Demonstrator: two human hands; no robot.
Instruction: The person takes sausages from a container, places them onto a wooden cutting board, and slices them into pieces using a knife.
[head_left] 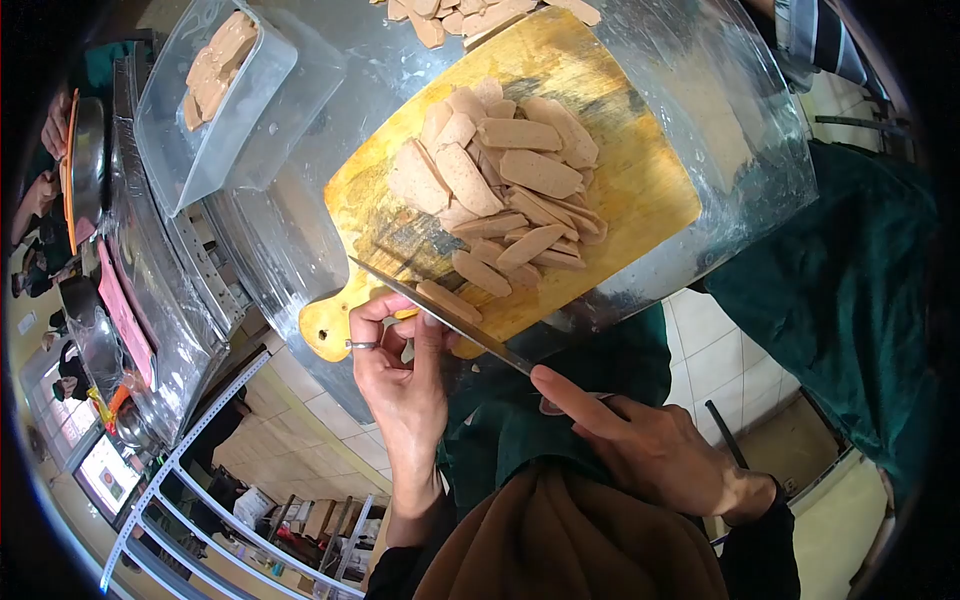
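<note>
A knife (455, 322) lies slantwise across the near edge of a yellow wooden cutting board (640, 190). My right hand (660, 450) is closed around its handle, which the fingers hide, with the index finger stretched toward the blade. My left hand (400, 375) wears a ring and has its fingers curled by the board's handle, thumb tip against the blade. What those fingers pinch, if anything, is hidden. Just beyond the blade lies one brownish-pink slice (448, 299), apparently sausage or meat loaf. A heap of similar slices (530, 172) covers the middle of the board.
At upper left, a clear plastic container (255, 110) holds more brownish pieces. Another pile of slices (465, 14) sits at the far edge. The metal table (290, 225) is under the board. A person in dark green clothing (830, 290) is at right; another person's hands (45, 190) show at far left.
</note>
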